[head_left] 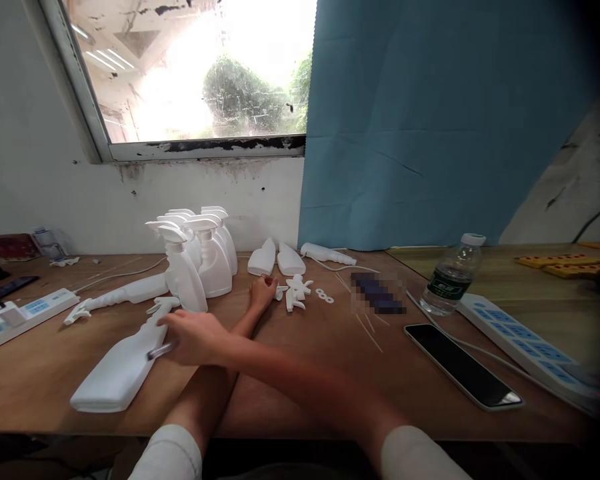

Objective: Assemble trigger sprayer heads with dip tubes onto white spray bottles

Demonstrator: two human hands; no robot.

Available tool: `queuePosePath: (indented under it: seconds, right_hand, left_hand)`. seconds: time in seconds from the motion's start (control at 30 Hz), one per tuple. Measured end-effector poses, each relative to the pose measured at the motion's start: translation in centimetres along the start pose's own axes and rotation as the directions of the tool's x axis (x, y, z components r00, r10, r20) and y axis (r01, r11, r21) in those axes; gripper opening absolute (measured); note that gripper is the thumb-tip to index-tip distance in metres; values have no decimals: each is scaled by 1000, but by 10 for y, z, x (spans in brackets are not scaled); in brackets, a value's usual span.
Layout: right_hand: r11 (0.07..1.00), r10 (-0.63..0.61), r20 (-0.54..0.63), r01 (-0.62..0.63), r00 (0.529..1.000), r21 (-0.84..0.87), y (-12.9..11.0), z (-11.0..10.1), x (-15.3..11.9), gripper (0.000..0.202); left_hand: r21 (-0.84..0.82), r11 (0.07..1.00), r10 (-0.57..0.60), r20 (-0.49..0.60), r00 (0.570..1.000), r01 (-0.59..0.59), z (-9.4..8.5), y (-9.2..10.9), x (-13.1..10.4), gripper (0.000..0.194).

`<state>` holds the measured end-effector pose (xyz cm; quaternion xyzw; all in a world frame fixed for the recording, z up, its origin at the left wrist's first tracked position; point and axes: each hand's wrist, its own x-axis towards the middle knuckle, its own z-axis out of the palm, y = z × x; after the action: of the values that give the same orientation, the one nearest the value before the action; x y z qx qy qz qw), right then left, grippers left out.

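My right hand (195, 337) crosses over my left forearm. Its fingers are closed on a slim, greyish see-through rod (163, 350), whose kind I cannot make out. Beneath the rod lies a white spray bottle (117, 370), its trigger head (164, 305) by my fingertips. Farther off, my left hand (263, 291) rests with curled fingers close to a loose white trigger sprayer head (280, 292); what they hold, if anything, is hidden. Several more trigger sprayer heads (297, 291) and small white rings (325, 295) lie to its right.
Upright white spray bottles (215, 263) stand behind my hands; another bottle (135, 291) lies left. Headless bottles (291, 260) lie by the wall. Thin white tubes (370, 330), a phone (463, 365), a water bottle (447, 280) and a power strip (525, 343) are right.
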<state>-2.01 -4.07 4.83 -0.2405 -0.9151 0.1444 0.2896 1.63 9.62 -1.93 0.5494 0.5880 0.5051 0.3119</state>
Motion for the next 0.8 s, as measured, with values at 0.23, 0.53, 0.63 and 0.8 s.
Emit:
queuePosePath:
  seconds: [0.23, 0.53, 0.63, 0.8]
  right_hand:
    - [976, -143, 391, 196, 909, -98, -55, 65, 42, 101]
    - [944, -243, 468, 319, 849, -88, -65, 47, 24, 63]
    - [947, -298, 388, 321, 872, 5, -73, 25, 11, 65]
    - [920, -308, -22, 304, 951, 246, -75, -17, -45, 82]
  left_hand:
    - [182, 975, 122, 38, 992, -127, 2, -5, 6, 19]
    - [153, 983, 107, -4, 994, -105, 1, -7, 8, 22]
    - [126, 987, 103, -14, 995, -100, 1, -8, 11, 21]
    - [61, 994, 94, -16, 995, -93, 1, -14, 17, 20]
